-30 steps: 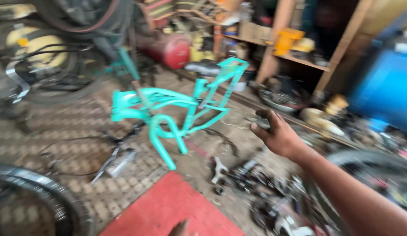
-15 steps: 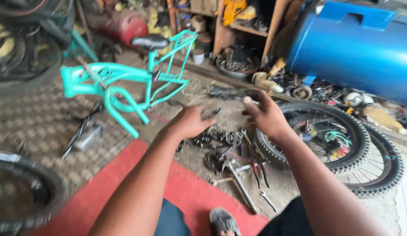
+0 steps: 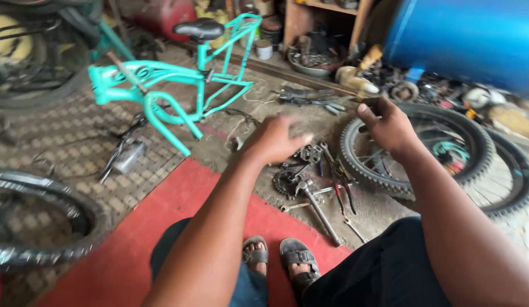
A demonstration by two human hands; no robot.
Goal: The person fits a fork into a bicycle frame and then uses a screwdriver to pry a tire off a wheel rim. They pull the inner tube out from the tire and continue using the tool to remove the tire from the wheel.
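Reaching out over the pile of tools on the floor, the left hand is open and empty, the right hand hangs half-curled and empty above the knobby wheel, so nothing is picked up yet.

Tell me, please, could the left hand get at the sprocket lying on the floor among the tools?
Probably yes: the left hand hovers open just above the sprocket, with nothing between them.
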